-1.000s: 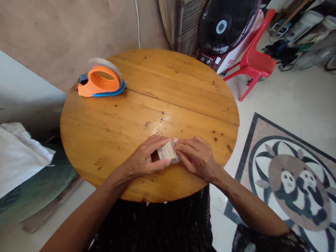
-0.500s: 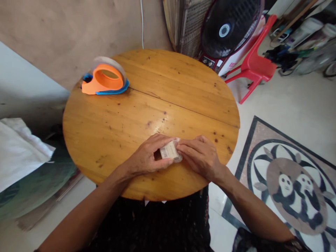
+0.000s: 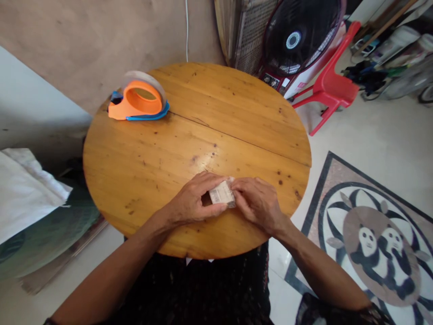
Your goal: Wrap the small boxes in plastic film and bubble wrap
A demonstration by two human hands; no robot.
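A small pale box (image 3: 221, 194) with a printed label and what looks like clear wrap sits near the front of the round wooden table (image 3: 145, 158). My left hand (image 3: 194, 198) grips it from the left, thumb on the near side and fingers on the far side. The fingers of my right hand (image 3: 259, 201) are bent and pinched together at the box's right end, where the wrap shows. Exactly what those fingertips hold is partly hidden. An orange and blue tape dispenser (image 3: 138, 99) with a roll of tape stands at the table's far left.
Beyond the table's far right edge stand a dark round fan (image 3: 293, 40) and a red plastic chair (image 3: 333, 85). A white sack (image 3: 30, 194) lies left of the table. The floor at right has a panda-patterned inlay (image 3: 382, 253).
My right fingers have curled in more at the box's right end, from a flatter pose. The left hand keeps its grip on the box. The whole view has shifted slightly.
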